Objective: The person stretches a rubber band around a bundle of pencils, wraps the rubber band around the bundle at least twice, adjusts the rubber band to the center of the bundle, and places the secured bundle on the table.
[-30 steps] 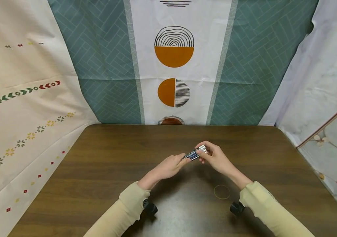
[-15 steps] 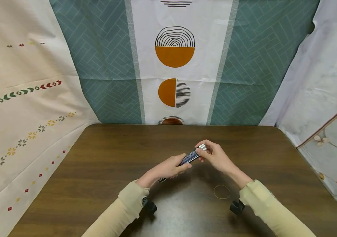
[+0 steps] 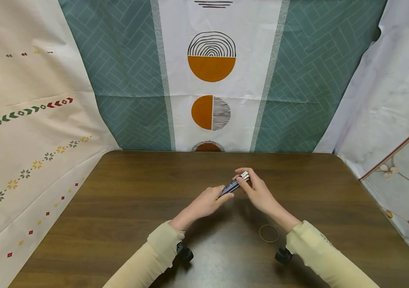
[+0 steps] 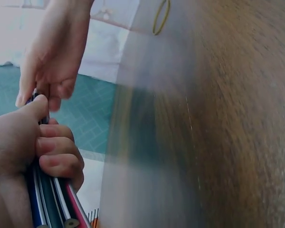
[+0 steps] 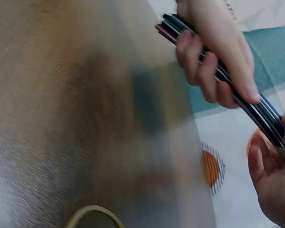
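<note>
Head view: a person in pale yellow sleeves holds a bundle of pencils (image 3: pixel 234 183) above the middle of a dark wooden table (image 3: pixel 118 208). The left hand (image 3: pixel 208 202) wraps its curled fingers around the lower part of the bundle. The right hand (image 3: pixel 256 190) pinches the upper end, where silver caps show. The bundle slants up toward the right, clear of the table. A rubber band (image 3: pixel 269 233) lies flat on the table, near the right forearm and apart from both hands. Patterned cloths hang behind the table and at both sides.

Left wrist view: the left hand (image 4: pixel 33 152) fills the lower left, fingers and thumb curled tight around the pencils (image 4: pixel 52 202), whose striped barrels poke out below the fingers. The right hand (image 4: pixel 54 57) closes on the far end. The rubber band (image 4: pixel 161 16) lies on the table at the top edge.

Right wrist view: the left hand (image 5: pixel 218 52) clamps the pencils (image 5: pixel 263 116), which run diagonally to the right hand (image 5: pixel 275 183), fingers curled around their end. The rubber band (image 5: pixel 92 216) shows at the bottom edge, on the blurred table.
</note>
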The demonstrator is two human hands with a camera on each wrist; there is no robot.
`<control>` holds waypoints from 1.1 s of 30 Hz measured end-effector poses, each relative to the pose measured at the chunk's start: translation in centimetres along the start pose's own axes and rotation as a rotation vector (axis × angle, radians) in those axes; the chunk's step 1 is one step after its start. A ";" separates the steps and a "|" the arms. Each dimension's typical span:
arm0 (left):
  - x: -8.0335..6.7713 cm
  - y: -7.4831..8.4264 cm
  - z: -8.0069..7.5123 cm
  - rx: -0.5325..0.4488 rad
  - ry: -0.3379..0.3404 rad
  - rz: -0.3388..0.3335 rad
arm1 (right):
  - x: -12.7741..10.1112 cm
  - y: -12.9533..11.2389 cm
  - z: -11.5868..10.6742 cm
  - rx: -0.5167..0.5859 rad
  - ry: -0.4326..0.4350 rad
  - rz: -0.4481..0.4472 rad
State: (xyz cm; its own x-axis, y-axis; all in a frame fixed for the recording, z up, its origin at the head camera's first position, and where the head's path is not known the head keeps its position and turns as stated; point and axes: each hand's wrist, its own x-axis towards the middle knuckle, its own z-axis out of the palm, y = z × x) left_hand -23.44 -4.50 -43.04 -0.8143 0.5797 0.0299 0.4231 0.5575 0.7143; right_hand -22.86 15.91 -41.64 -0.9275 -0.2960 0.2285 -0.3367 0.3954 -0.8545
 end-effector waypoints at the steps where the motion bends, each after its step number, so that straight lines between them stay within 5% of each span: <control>1: 0.0 0.1 0.0 0.007 0.005 -0.002 | -0.1 0.0 0.2 -0.010 0.005 -0.002; 15: -0.1 0.1 0.1 -0.005 -0.014 -0.029 | -0.8 0.7 0.9 -0.198 0.011 -0.065; 22: -0.1 -0.3 0.1 0.030 0.015 -0.027 | -1.4 1.5 -1.9 -0.115 -0.102 0.034; 25: -0.1 -0.8 0.0 0.053 0.038 -0.008 | -2.3 1.9 -4.0 -0.231 -0.170 0.050; 29: -0.1 -1.5 -0.2 0.081 0.046 0.009 | -4.1 2.5 -6.0 -0.411 -0.364 0.019; 33: 0.0 -2.0 -0.5 0.098 0.031 0.012 | -5.6 2.5 -6.5 -0.479 -0.447 0.042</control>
State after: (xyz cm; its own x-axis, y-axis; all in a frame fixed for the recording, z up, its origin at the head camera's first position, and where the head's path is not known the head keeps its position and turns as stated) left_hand -24.51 -5.87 -44.13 -0.8201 0.5690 0.0610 0.4686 0.6066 0.6422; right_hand -19.62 24.23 -42.04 -0.8192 -0.5640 -0.1043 -0.4329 0.7272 -0.5327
